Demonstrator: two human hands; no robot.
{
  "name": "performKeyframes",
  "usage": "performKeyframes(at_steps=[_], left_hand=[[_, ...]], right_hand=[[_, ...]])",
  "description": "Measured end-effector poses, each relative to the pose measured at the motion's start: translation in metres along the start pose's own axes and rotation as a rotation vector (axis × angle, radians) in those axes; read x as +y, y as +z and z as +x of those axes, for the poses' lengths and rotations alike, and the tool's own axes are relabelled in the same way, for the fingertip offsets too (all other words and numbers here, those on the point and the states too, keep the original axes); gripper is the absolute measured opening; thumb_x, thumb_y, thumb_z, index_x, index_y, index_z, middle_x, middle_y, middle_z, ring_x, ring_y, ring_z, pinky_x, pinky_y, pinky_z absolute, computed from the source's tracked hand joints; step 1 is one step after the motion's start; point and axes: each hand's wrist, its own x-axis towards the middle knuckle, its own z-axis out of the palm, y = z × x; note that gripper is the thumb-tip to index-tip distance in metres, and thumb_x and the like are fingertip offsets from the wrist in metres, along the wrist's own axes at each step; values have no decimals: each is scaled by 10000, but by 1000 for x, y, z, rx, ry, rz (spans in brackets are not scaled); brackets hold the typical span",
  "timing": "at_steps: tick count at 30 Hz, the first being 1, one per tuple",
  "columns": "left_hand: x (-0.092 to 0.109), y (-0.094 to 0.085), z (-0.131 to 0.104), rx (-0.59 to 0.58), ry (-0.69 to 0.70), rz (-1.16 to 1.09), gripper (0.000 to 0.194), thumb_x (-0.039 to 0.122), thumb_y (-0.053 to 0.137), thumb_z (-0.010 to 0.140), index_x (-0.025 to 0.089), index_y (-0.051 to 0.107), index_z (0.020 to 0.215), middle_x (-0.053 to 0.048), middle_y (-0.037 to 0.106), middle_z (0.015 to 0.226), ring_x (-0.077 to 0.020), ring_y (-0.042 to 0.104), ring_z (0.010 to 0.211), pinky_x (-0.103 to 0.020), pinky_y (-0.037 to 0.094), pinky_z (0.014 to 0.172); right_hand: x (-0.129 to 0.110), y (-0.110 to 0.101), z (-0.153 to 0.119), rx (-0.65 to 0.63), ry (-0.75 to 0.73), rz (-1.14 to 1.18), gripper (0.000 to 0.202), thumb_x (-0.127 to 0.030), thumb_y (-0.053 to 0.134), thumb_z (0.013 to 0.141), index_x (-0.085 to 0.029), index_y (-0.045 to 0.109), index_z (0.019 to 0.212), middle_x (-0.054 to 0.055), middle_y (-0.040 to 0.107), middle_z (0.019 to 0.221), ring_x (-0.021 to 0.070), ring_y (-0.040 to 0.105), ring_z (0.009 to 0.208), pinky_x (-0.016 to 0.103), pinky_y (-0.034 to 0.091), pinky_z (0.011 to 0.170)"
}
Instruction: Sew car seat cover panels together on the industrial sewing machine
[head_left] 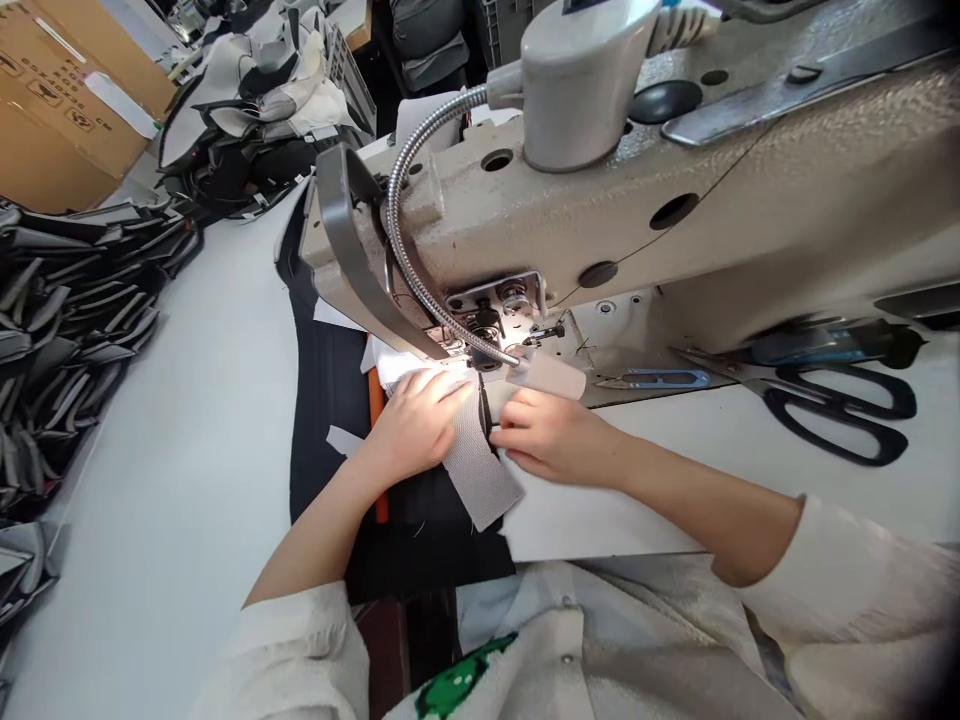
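Observation:
A strip of grey mesh fabric [484, 470] runs toward me from under the head of a sewing machine [465, 220]. My left hand [420, 420] lies on the fabric close to the needle area, its fingers together and pressing it down. Just right of the strip, my right hand [555, 435] has its fingers curled at the dark edge of the fabric; what is between the fingertips is hidden. The machine's small lamp [547, 375] shines over both hands. Under the strip lies dark material [330, 440] with an orange bar [376, 400] beside my left hand.
Black-handled scissors [840, 410] and blue thread snips [667, 379] lie on the right of the table. Stacks of dark and grey cut pieces [67, 330] line the left side. A cardboard box [67, 110] stands at the back left. The bent metal lamp neck [397, 200] arches over the machine head.

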Motion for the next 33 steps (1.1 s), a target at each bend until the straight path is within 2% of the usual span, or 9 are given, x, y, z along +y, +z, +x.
performKeyframes(at_steps=[4, 10, 14, 18, 21, 23, 28, 31, 33], left_hand=[[5, -9, -26, -80, 71, 27, 665, 101, 465, 719, 110, 384, 1379, -123, 364, 1457, -301, 278, 1339, -462, 253, 1093], [1, -13, -15, -118, 45, 11, 515, 218, 487, 791, 121, 483, 1298, -131, 504, 1343, -313, 461, 1165, -447, 402, 947], [-6, -7, -11, 17, -55, -223, 353, 276, 369, 905, 156, 563, 1174, -100, 612, 1187, -232, 550, 1068, -370, 436, 938], [-9, 1, -16, 211, -302, -478, 324, 386, 354, 926, 183, 597, 999, -56, 659, 1013, -195, 593, 980, -329, 461, 920], [-5, 3, -15, 214, -278, -557, 293, 403, 397, 909, 191, 579, 819, -34, 646, 824, -187, 606, 826, -326, 496, 836], [-1, 4, -12, 203, -253, -549, 272, 379, 420, 901, 192, 558, 761, -23, 614, 743, -177, 590, 747, -321, 503, 783], [-1, 9, -11, 241, -320, -646, 262, 391, 446, 881, 171, 585, 843, -56, 640, 865, -201, 599, 862, -352, 486, 861], [-7, 11, -12, 297, -410, -800, 314, 439, 478, 851, 153, 596, 902, -80, 654, 975, -218, 593, 972, -368, 455, 940], [-9, 10, -11, 312, -436, -853, 322, 446, 493, 838, 152, 599, 917, -77, 661, 981, -217, 596, 977, -368, 447, 954]], right_hand=[[-6, 5, 0, -43, -238, 32, 161, -231, 480, 886, -160, 624, 893, 74, 583, 1018, 211, 484, 995, 363, 363, 906], [-24, 23, 2, 108, -180, -114, 180, -149, 462, 877, -93, 624, 932, 114, 598, 994, 239, 498, 1009, 364, 411, 891], [-26, 24, 0, 166, -149, -223, 229, -109, 416, 889, -61, 614, 993, 145, 576, 1106, 254, 470, 1106, 367, 392, 929], [-30, 25, 6, 27, -21, -202, 270, -208, 483, 842, -34, 612, 1003, 185, 574, 1069, 293, 456, 1108, 415, 374, 929], [-35, 27, 14, -62, -2, -202, 261, -225, 527, 786, -42, 632, 939, 186, 590, 987, 311, 476, 1032, 437, 365, 887], [-36, 28, 15, -60, -15, -205, 229, -228, 541, 768, -57, 637, 885, 168, 598, 930, 298, 490, 965, 424, 361, 855], [-32, 11, 5, 134, -105, -153, 200, -225, 439, 888, -157, 605, 798, 51, 600, 779, 183, 506, 767, 327, 353, 708], [-30, 3, 6, 187, -104, -146, 249, -255, 406, 932, -139, 617, 994, 70, 644, 938, 188, 540, 910, 335, 372, 807], [-36, 7, 16, 133, -53, -197, 370, -348, 437, 929, -61, 596, 1100, 148, 626, 1092, 247, 528, 1049, 399, 349, 930]])
